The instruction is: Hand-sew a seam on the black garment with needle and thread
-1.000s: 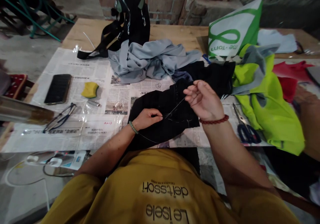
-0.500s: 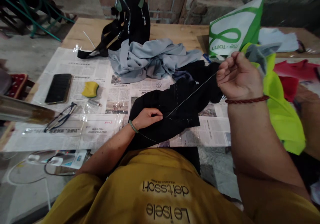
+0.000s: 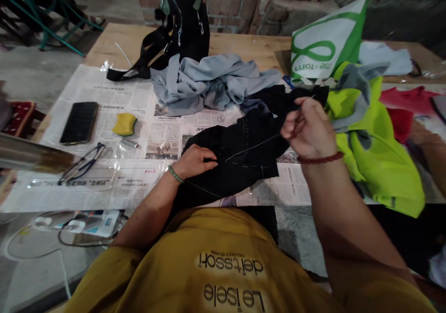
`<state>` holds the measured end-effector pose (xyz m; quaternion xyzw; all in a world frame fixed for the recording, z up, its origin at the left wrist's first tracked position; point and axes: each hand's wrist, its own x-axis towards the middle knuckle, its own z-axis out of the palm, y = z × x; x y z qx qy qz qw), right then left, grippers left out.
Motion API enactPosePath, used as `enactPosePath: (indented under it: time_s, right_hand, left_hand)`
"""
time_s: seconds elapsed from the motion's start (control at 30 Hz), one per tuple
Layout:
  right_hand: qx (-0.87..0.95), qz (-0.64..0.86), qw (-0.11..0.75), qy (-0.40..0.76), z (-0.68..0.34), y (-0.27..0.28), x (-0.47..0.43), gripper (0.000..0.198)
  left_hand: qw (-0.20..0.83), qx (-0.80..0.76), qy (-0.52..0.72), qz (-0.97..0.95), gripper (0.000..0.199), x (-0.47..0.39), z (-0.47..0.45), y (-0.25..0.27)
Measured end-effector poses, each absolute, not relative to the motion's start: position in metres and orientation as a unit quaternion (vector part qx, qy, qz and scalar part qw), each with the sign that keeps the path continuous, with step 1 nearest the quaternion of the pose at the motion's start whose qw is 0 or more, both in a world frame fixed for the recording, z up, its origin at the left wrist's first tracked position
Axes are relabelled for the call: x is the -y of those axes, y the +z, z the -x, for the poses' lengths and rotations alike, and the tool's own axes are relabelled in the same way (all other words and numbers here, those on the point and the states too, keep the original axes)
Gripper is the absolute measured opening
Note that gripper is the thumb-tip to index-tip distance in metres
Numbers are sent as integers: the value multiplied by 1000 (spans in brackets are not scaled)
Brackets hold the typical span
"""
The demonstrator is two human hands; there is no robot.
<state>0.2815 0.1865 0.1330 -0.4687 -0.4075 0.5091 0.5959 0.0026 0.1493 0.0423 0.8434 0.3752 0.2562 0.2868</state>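
Black cloth [image 3: 240, 141], part of a garment, lies rumpled on the newspaper in front of me, with lines of white stitches across it. My left hand [image 3: 195, 161] rests on its left side, thumb and fingers closed on a fold. Raised over the right end of the cloth, my right hand [image 3: 310, 124] pinches a needle [image 3: 313, 96], of which only a thin tip shows. White thread [image 3: 256, 144] runs from the cloth towards my right hand, slightly slack. Another strand lies along the cloth's near edge.
Grey cloth [image 3: 216, 80] and a black bag [image 3: 190, 20] lie behind. At the right are a yellow-green garment [image 3: 390, 164] and a white-green bag [image 3: 327, 43]. A phone [image 3: 79, 122], yellow sponge [image 3: 124, 123], glasses [image 3: 81, 164] and a cylindrical container [image 3: 31, 152] are at the left.
My right hand has come down and to the left, and the thread that was taut now sags. My left hand has slid slightly left and up on the black cloth.
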Motion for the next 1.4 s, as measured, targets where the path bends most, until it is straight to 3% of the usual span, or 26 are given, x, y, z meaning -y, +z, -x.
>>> enactPosePath:
  time_s: [0.1, 0.23, 0.37, 0.67, 1.4]
  right_hand:
    - [473, 485, 507, 532, -250, 117, -150, 23]
    - [571, 520, 326, 545, -217, 91, -106, 22]
    - [636, 523, 239, 515, -203, 73, -87, 22]
    - [656, 553, 213, 468, -198, 68, -88, 24]
    - [634, 549, 228, 494, -195, 59, -88, 17]
  left_hand:
    - [314, -375, 275, -827, 12, -147, -5, 44]
    - [336, -391, 297, -804, 11, -144, -7, 47]
    - [341, -394, 313, -794, 10, -143, -8, 48]
    - [344, -389, 330, -788, 9, -141, -11, 51]
    - [320, -364, 324, -812, 12, -135, -18, 52]
